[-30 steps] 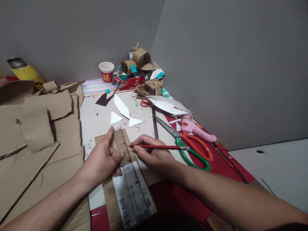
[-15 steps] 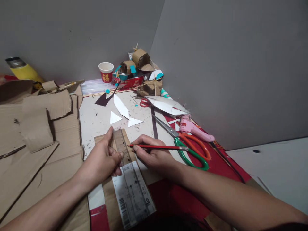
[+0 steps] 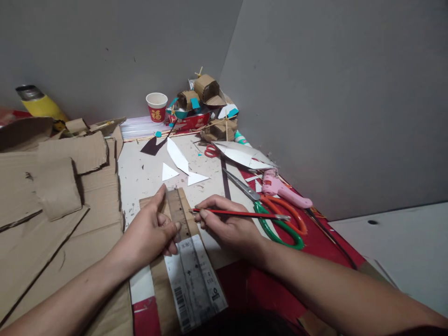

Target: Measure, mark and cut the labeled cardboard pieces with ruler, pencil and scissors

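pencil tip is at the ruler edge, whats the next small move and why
Probably draw the pencil along the ruler edge toward the person. The left hand presses the ruler flat on the cardboard strip, and the right hand holds the pencil with its tip against the ruler's right edge, so a straight line looks ready to be ruled. Keeping the left hand pressing should stop the ruler slipping.

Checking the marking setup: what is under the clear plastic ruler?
The clear plastic ruler lies on a brown cardboard strip bearing a white barcode label. The left hand covers the cardboard beside it.
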`<state>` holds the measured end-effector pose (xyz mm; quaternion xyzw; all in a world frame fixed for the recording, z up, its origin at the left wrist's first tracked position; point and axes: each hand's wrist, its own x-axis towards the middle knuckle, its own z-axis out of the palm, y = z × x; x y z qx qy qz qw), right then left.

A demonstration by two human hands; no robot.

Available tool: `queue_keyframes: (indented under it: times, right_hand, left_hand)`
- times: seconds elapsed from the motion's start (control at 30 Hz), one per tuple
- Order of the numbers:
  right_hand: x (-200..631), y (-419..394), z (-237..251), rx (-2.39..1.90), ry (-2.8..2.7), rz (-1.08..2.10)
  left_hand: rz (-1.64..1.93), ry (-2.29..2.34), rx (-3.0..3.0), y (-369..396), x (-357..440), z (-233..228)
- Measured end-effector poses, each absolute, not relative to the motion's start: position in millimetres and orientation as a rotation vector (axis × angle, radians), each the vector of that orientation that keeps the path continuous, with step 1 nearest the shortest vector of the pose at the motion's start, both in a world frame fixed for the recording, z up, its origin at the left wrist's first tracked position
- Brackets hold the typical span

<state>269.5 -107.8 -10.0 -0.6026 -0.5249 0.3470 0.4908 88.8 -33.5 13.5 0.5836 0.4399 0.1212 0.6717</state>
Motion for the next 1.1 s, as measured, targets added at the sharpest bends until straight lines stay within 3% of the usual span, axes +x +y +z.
queue_keyframes:
  times: [0.17, 0.33, 0.87, 1.1]
  right_hand:
    - [270.5, -117.4, -1.6, -1.416, -1.157, 0.874]
    - [269.3, -125.1, 5.5, -1.348, -1.587, 0.886]
    - [278.7, -139.7, 13.6, -1.246, -2.089, 0.325]
    - [312.2, -134.6, 26.3, -1.279, -2.627, 0.183]
  left_hand:
    - [0.606, 1.017, 1.243, -31.2, 81.8, 31.6]
    - [0.963, 1.115, 1.4, -34.3, 83.8, 52.8]
    - [0.872, 0.989, 1.497, -64.7, 77.9, 52.3]
    - [0.914, 0.839, 2.48, -97.6, 40.9, 24.7]
